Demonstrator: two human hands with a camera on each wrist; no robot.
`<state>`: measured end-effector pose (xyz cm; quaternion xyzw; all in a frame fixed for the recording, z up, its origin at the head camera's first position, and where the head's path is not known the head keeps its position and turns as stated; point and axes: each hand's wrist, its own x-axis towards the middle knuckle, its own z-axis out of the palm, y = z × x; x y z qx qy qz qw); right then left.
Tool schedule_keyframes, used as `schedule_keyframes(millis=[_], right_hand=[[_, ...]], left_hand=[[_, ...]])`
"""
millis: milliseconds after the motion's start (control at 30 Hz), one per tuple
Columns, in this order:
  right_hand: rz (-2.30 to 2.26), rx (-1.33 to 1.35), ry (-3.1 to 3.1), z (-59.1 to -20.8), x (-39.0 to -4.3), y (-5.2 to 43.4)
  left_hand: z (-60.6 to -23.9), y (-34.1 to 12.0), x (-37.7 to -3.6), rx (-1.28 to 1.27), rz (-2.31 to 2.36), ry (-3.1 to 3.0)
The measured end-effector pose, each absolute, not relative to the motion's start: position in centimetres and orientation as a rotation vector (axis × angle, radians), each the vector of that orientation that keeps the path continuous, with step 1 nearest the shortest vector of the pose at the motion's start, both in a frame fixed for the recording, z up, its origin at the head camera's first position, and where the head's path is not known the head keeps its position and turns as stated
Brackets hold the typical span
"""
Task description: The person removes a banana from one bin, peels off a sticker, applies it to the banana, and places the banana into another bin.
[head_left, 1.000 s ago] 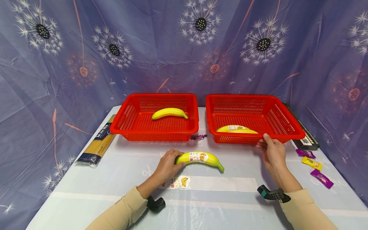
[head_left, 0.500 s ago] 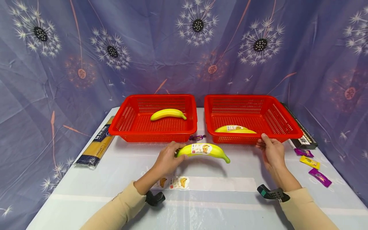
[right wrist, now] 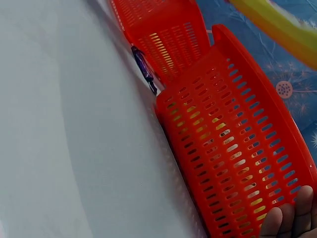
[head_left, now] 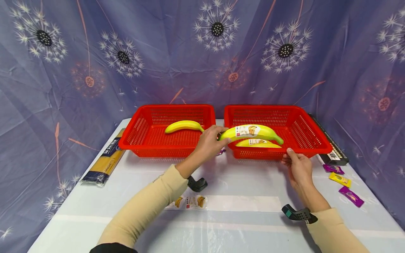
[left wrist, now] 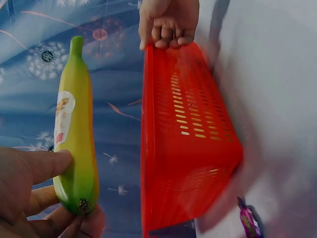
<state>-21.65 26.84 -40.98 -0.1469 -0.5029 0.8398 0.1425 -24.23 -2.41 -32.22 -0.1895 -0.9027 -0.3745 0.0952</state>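
We've got our L hand [head_left: 211, 141] clamped on the left end of a yellow-green banana [head_left: 264, 133], thumb on one side, fingers wrapping the other; the rest sticks out right, green stem end pointing right, label showing. We hold it over the near-left part of the R bskt [head_left: 251, 154], above the rim & not touching it. Our R hand [head_left: 299, 170] grips the near rim of that bskt toward its right end, thumb on top, fingers curled against the outer wall.

In the R bskt, along the near wall, we see labelled fruit [head_left: 242, 143], partly hidden by the rim; can't count it exactly. L bskt [head_left: 171, 152], just left, has one yellow banana [head_left: 183, 125] lying crosswise toward its right side. Btwn the bskts, near side, lies a purple candy [right wrist: 144, 68].

Left edge: spaghetti pack [head_left: 104, 160] next to the L bskt. Right edge: black box [head_left: 339, 157] beside the R bskt, w/ 3 wrapped sweets [head_left: 340, 179] nearer us. Label strip [head_left: 243, 203] lies flat on the near table [head_left: 240, 228].
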Motion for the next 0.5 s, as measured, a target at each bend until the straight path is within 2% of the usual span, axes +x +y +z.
schedule_keyframes(millis=[500], right_hand=[[2.397,-0.461,-1.468,-41.1,-21.6,26.8]], left_hand=[[-32.8,4.9,-30.2,-0.487,-0.827,-2.831]])
